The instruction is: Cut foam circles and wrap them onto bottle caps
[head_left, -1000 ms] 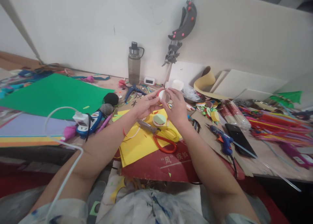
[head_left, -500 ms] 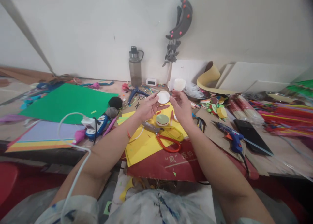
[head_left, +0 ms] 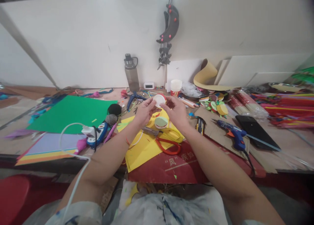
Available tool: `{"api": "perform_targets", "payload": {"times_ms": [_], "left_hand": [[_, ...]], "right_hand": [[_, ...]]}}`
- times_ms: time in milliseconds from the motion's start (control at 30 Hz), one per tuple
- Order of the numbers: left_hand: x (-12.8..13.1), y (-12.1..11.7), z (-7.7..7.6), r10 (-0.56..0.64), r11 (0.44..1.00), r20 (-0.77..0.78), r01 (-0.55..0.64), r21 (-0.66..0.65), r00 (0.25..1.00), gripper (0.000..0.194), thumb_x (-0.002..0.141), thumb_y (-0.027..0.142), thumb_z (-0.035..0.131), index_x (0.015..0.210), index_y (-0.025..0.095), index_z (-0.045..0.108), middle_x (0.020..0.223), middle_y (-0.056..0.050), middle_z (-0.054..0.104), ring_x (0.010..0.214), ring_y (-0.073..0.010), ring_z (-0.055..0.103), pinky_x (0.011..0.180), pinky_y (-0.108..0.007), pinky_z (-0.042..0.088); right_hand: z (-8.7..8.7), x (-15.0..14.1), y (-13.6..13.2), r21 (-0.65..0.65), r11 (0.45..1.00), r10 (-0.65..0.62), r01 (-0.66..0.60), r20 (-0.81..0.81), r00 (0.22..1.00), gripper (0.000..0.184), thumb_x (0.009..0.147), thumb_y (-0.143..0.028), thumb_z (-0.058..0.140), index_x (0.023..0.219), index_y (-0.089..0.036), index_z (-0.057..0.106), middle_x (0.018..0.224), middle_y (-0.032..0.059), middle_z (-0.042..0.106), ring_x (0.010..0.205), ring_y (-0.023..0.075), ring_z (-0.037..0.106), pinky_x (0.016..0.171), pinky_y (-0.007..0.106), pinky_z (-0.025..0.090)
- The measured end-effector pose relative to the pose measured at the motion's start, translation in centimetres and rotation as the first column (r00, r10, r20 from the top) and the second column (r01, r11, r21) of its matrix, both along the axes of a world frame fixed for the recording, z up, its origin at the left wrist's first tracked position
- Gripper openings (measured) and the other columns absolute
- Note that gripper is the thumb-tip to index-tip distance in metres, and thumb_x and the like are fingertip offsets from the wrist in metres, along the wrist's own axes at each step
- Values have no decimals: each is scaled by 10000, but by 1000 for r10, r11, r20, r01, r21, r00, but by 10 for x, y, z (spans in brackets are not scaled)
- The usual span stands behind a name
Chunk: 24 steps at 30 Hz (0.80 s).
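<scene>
Between both hands is a small white round piece with a red rim [head_left: 159, 100], resembling the cut-off bottom of a paper cup. My left hand [head_left: 144, 111] pinches its left edge. My right hand [head_left: 177, 111] has its thumb and fingers closed on the right side. Just below lies another short round piece with a pale green face [head_left: 161, 121], resting on yellow paper [head_left: 138, 158]. Scissors [head_left: 150, 130] with red and yellow handles lie partly on that paper, nearer to me. Beneath them is a dark red printed board [head_left: 181, 172].
At the right are a utility knife [head_left: 200, 125], a blue glue gun [head_left: 235, 136] and a black phone [head_left: 257, 131]. Behind stand a paper cup [head_left: 176, 87] and a bottle [head_left: 131, 75]. Green sheet [head_left: 73, 112] lies left; a white cable [head_left: 83, 167] crosses my left arm.
The white round piece has tilted, and its red side now shows. My right fingers have closed in on it. The whole view has shifted slightly.
</scene>
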<state>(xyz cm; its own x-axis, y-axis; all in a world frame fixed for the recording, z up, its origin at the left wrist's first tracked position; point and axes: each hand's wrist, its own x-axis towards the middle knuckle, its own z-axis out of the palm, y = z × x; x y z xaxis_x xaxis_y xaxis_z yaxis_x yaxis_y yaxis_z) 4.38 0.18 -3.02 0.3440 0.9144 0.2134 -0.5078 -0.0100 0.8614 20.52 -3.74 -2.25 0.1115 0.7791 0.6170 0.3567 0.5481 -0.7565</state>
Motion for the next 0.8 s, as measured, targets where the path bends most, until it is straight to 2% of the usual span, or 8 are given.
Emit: {"api": "perform_targets", "payload": {"times_ms": [167,400,567,700,800], "left_hand": [[-1,0,1,52,999,-27,-52,3,998,567,627,423,985,1084,171,763,1030,-53,801,758,-111,714,684,-228,595],[2,-1,1,78,996,-48,-76,38,996,598,588,399,1000,1089,176,763,1050,-62,802,802,-128,719,723,-250,594],[2,1,-1,128,988,-148,-112,109,981,597,601,388,978,1111,164,762,1020,-69,801,814,-143,700,673,-241,559],[1,1,1,172,974,-151,-146,172,973,564,598,368,981,1080,163,769,951,-53,786,748,-124,639,602,-220,489],[0,-1,4,146,973,-111,-123,193,983,598,612,326,978,1158,190,773,1092,-67,785,815,-128,644,657,-217,477]], "right_hand": [[0,-1,3,-46,998,28,-32,-81,996,303,812,-413,737,1028,-200,748,869,33,693,742,177,574,724,347,500],[-5,-3,13,-169,964,124,-205,-396,910,409,689,-497,796,951,-195,708,730,-22,617,618,131,508,601,305,459],[-4,1,14,-241,939,113,-244,-455,883,476,622,-534,871,915,-191,719,698,-34,615,566,99,473,555,281,434],[-3,3,13,-298,881,161,-367,-540,826,531,550,-552,931,882,-209,699,713,-51,639,544,71,454,547,259,434],[-2,3,12,-318,820,209,-476,-607,767,585,503,-556,963,871,-214,664,674,-71,595,538,66,456,544,251,451]]}}
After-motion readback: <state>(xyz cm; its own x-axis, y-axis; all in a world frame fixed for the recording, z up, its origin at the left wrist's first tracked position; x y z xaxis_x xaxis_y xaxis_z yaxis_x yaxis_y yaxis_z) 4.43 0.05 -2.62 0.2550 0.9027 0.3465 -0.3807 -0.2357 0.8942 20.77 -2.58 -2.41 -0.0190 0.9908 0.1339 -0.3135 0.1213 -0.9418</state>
